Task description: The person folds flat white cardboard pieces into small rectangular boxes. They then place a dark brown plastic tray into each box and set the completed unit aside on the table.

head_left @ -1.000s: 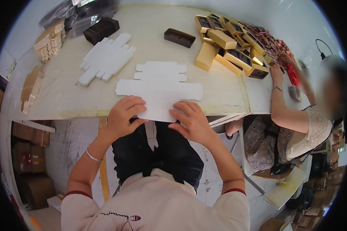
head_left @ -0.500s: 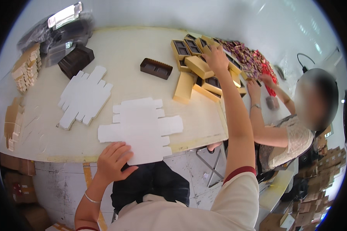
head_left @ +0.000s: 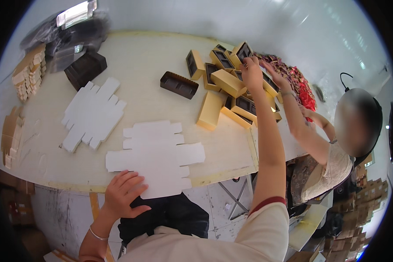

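My left hand [head_left: 124,194] lies with its fingers stretched out on the near left edge of a flat white cardboard box blank [head_left: 157,157]. The blank has tabs on its sides and sticks out slightly over the table's near edge. At the far right, my right hand [head_left: 252,75] reaches into a heap of gold boxes with dark brown trays inside. Its fingers are closed on the near side of a tilted gold box [head_left: 241,53]. Beside the heap lies a loose brown plastic tray [head_left: 179,84].
A second stack of white blanks [head_left: 94,114] and nested brown trays [head_left: 86,70] lie on the left. Folded cardboard pieces [head_left: 29,72] and clear plastic bags [head_left: 76,39] sit farther out. At right, a co-worker's hand [head_left: 276,77] reaches toward the heap, near small wrapped pieces [head_left: 292,78].
My right hand has tilted a gold box up, and the heap has shifted, with one box now apart at its left. The co-worker's hand has come up to the heap.
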Motion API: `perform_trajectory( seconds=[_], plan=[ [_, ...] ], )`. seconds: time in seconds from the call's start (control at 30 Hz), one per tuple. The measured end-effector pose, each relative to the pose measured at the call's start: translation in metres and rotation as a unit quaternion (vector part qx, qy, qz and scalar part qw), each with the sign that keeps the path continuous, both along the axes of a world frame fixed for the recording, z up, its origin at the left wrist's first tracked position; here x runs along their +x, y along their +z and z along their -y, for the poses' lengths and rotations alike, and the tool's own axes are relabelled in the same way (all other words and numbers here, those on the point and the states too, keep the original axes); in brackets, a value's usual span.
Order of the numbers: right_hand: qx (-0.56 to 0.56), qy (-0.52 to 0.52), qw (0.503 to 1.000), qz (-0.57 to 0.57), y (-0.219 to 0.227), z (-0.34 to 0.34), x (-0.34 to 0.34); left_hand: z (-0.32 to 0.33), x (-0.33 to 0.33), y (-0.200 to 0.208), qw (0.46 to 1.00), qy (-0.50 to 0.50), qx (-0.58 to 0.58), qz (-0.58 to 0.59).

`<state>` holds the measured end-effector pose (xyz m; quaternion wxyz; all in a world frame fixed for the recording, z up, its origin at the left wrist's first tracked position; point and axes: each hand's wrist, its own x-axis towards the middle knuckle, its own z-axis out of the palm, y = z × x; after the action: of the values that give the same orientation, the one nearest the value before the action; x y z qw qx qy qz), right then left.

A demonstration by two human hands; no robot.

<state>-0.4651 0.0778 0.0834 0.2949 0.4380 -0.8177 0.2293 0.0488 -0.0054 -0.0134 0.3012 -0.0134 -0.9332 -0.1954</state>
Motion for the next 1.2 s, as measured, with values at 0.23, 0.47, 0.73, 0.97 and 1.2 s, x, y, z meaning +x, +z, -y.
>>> perform_trajectory(
  seconds=[0.23,0.47,0.73,0.97,1.2],
  plan=[
    [0.008,0.26,0.963,-0.066,0.008,-0.051,0.235,-0.014,-0.033,0.051,0.894,-0.042,0.444,-0.036],
    [0.008,0.289,0.944,-0.162,-0.025,-0.068,0.321,-0.034,-0.055,0.057,0.765,-0.154,0.621,-0.074],
    [-0.152,0.345,0.91,0.174,-0.017,-0.078,0.341,-0.05,-0.039,0.054,0.834,-0.099,0.538,-0.07],
    [-0.205,0.339,0.893,0.215,-0.017,-0.065,0.354,-0.056,-0.034,0.046,0.812,-0.117,0.543,-0.18],
    [-0.198,0.303,0.924,0.122,-0.013,-0.061,0.366,-0.052,-0.033,0.034,0.849,-0.113,0.484,-0.181]
  ],
)
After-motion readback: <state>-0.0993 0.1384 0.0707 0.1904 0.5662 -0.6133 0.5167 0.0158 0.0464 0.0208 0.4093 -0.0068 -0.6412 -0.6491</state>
